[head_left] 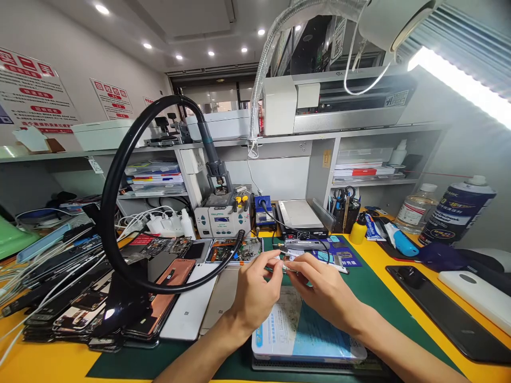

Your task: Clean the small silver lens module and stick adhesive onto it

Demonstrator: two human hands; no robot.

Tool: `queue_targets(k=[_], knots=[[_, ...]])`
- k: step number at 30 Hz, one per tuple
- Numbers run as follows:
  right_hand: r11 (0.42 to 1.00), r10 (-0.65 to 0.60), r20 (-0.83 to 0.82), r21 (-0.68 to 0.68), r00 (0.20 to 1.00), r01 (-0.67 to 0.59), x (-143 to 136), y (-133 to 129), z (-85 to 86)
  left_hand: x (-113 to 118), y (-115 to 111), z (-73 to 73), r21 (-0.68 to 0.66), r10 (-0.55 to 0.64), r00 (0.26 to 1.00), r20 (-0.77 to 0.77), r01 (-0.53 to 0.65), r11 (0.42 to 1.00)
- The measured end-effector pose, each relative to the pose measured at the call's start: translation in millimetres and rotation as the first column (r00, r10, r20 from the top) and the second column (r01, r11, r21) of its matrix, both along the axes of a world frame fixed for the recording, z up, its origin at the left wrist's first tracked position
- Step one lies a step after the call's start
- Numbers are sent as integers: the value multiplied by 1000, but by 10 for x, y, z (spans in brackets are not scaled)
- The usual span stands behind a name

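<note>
Both hands meet near the middle of the view, above a blue and white box [309, 340] lying on the green mat. My left hand [259, 282] has its thumb and fingers pressed together on a small part. My right hand [317, 282] pinches at the same small part [285, 264] from the other side. The part looks tiny, with a metallic or whitish tone, and the fingers cover most of it. Just behind the fingers lie a white-edged device and a blue printed sheet [351, 258].
Piled phone parts [96, 303] and white phones [187, 306] lie left, under a looping black hose [115, 244]. A rework station [223, 215] stands behind. A black phone [443, 314], white device [477, 298] and spray can [457, 213] are on the right.
</note>
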State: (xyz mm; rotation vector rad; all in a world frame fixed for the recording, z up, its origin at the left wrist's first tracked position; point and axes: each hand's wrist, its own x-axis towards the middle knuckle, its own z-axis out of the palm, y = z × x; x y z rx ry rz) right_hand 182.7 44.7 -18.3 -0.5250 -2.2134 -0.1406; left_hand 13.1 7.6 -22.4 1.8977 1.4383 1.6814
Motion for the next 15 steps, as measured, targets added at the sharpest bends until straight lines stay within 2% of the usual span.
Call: queue_targets(k=[15], knots=[[1000, -9, 3, -5, 1000, 9, -10, -9, -18, -4, -7, 10, 4, 12, 999, -29, -12, 1000]])
